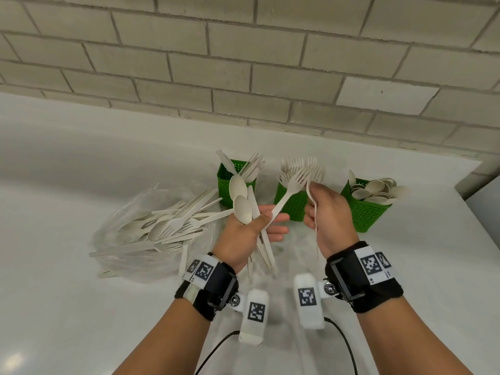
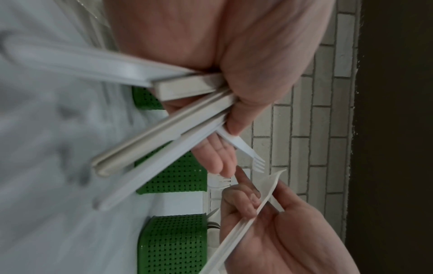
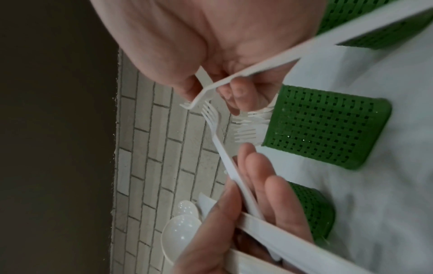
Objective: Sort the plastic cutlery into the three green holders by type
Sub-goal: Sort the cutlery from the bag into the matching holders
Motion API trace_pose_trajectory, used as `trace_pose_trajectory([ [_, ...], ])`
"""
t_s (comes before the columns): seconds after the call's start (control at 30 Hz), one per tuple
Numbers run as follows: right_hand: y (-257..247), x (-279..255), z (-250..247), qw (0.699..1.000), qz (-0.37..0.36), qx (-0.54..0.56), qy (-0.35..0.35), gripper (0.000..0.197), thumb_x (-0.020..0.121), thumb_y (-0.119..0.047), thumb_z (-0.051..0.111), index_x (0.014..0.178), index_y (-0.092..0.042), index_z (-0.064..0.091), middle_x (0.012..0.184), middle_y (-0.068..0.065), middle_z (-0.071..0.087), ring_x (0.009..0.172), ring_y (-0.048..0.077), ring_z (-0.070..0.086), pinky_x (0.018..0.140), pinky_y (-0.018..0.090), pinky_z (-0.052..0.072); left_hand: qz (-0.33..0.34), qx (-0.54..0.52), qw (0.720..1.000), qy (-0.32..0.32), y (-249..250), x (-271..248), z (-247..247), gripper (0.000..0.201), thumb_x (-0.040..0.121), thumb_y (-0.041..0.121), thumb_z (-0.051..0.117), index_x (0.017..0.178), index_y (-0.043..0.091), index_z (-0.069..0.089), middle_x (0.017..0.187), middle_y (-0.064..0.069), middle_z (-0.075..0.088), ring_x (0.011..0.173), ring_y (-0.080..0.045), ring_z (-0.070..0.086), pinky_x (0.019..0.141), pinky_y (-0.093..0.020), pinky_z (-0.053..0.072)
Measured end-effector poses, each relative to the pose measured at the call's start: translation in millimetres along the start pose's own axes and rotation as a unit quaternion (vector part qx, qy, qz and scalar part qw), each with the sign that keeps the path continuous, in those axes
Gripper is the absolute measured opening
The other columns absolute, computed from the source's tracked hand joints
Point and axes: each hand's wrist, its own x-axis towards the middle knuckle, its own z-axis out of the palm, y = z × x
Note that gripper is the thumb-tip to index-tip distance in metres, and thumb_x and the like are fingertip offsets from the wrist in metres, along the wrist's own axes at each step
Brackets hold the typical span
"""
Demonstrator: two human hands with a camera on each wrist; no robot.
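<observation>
Three green holders stand in a row: the left holder [image 1: 226, 175] has knives, the middle holder [image 1: 293, 205] forks, the right holder [image 1: 364, 212] spoons. My left hand [image 1: 273, 223] grips a mixed bundle [image 1: 244, 209] of two spoons, a knife and a fork, fanned upward in front of the left and middle holders. The bundle's handles [image 2: 164, 133] stick out below the palm. My right hand [image 1: 315, 209] pinches a single fork [image 3: 257, 64], seen edge-on, just in front of the middle holder [image 3: 328, 129].
A loose pile of cutlery [image 1: 167, 226] lies on a clear plastic bag [image 1: 121, 255] at the left of the white counter [image 1: 405, 266]. A brick wall [image 1: 243, 63] runs close behind the holders. The counter ends at the right past the spoon holder.
</observation>
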Motion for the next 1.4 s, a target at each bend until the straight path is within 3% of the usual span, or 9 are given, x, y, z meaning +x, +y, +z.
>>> trace_pose_trajectory([
  [0.27, 18.6, 6.0, 6.6, 0.994, -0.068, -0.031, 0.077, 0.036, 0.101, -0.024, 0.047, 0.069, -0.009, 0.052, 0.052, -0.002, 0.039, 0.047, 0.009, 0.039, 0.051, 0.028, 0.036, 0.000, -0.002, 1.000, -0.013, -4.7, -3.4, 5.0, 0.017, 0.098, 0.009, 0.052, 0.109, 0.003, 0.063, 0.098, -0.016, 0.074, 0.078, -0.025, 0.072, 0.069, -0.033, 0.059],
  [0.43, 23.8, 7.8, 3.1, 0.995, -0.074, -0.057, 0.044, 0.030, 0.099, -0.019, 0.051, 0.077, -0.006, 0.067, 0.064, 0.007, 0.057, 0.062, 0.019, 0.050, 0.062, 0.031, 0.042, 0.000, -0.003, 1.000, -0.022, -7.5, -5.2, 8.3, 0.017, 0.097, 0.009, 0.053, 0.109, 0.002, 0.063, 0.097, -0.016, 0.074, 0.075, -0.024, 0.072, 0.068, -0.033, 0.060],
  [0.53, 19.7, 10.7, -4.2, 0.993, -0.093, -0.066, 0.042, 0.022, 0.097, -0.014, 0.055, 0.080, -0.011, 0.069, 0.053, -0.007, 0.055, 0.051, 0.005, 0.047, 0.056, 0.024, 0.041, -0.002, -0.003, 1.000, -0.023, -6.4, -5.1, 4.8, 0.016, 0.097, 0.009, 0.053, 0.108, 0.003, 0.064, 0.099, -0.016, 0.074, 0.076, -0.024, 0.072, 0.068, -0.033, 0.059],
  [0.63, 14.1, 11.5, -8.7, 0.990, -0.117, -0.080, 0.017, 0.016, 0.095, -0.011, 0.059, 0.083, -0.014, 0.069, 0.051, -0.014, 0.055, 0.050, 0.000, 0.046, 0.056, 0.019, 0.038, -0.008, 0.000, 0.999, -0.031, -4.6, -4.0, 2.6, 0.020, 0.098, 0.009, 0.052, 0.113, -0.001, 0.061, 0.100, -0.015, 0.074, 0.078, -0.024, 0.072, 0.067, -0.033, 0.059],
  [0.73, 10.5, 12.4, -10.3, 0.993, -0.101, -0.064, -0.008, 0.018, 0.095, -0.011, 0.057, 0.080, -0.009, 0.065, 0.054, -0.002, 0.049, 0.049, 0.009, 0.041, 0.049, 0.025, 0.035, -0.022, 0.018, 0.999, -0.040, -4.1, -3.7, 2.7, 0.021, 0.097, 0.008, 0.052, 0.114, 0.000, 0.063, 0.099, -0.012, 0.075, 0.084, -0.025, 0.072, 0.067, -0.035, 0.060],
  [0.87, -4.8, 17.8, -13.7, 0.991, -0.122, 0.004, 0.050, 0.018, 0.097, -0.006, 0.053, 0.080, -0.011, 0.054, 0.061, 0.002, 0.054, 0.050, 0.010, 0.053, 0.051, 0.026, 0.044, -0.047, 0.028, 0.998, -0.028, -5.9, -2.9, 0.4, 0.018, 0.098, 0.008, 0.052, 0.109, 0.004, 0.066, 0.098, -0.013, 0.075, 0.086, -0.024, 0.071, 0.069, -0.036, 0.060],
  [1.1, -43.2, 29.8, -36.1, 0.934, -0.314, -0.114, 0.126, 0.021, 0.096, -0.007, 0.052, 0.092, -0.028, 0.053, 0.072, -0.010, 0.060, 0.060, 0.015, 0.061, 0.067, 0.031, 0.055, -0.078, -0.027, 0.996, -0.023, -4.6, -1.9, -2.8, 0.021, 0.100, 0.011, 0.048, 0.113, 0.006, 0.064, 0.101, -0.013, 0.074, 0.083, -0.023, 0.072, 0.068, -0.032, 0.059],
  [1.2, -42.2, 37.4, -41.8, 0.907, -0.359, -0.178, 0.129, 0.008, 0.097, -0.015, 0.052, 0.100, -0.020, 0.057, 0.083, -0.006, 0.062, 0.067, 0.016, 0.064, 0.072, 0.032, 0.055, -0.078, -0.051, 0.995, -0.035, -0.2, -1.5, -2.3, 0.022, 0.100, 0.011, 0.047, 0.113, 0.006, 0.064, 0.100, -0.011, 0.075, 0.083, -0.023, 0.073, 0.071, -0.032, 0.060],
  [1.4, -21.7, 51.8, -41.6, 0.861, -0.399, -0.298, 0.108, 0.018, 0.098, -0.018, 0.051, 0.107, -0.010, 0.064, 0.103, 0.001, 0.055, 0.071, 0.014, 0.068, 0.068, 0.023, 0.051, -0.076, -0.064, 0.993, -0.059, 5.2, -4.3, 0.5, 0.022, 0.099, 0.011, 0.047, 0.113, 0.006, 0.064, 0.101, -0.011, 0.074, 0.083, -0.023, 0.073, 0.070, -0.032, 0.059],
])
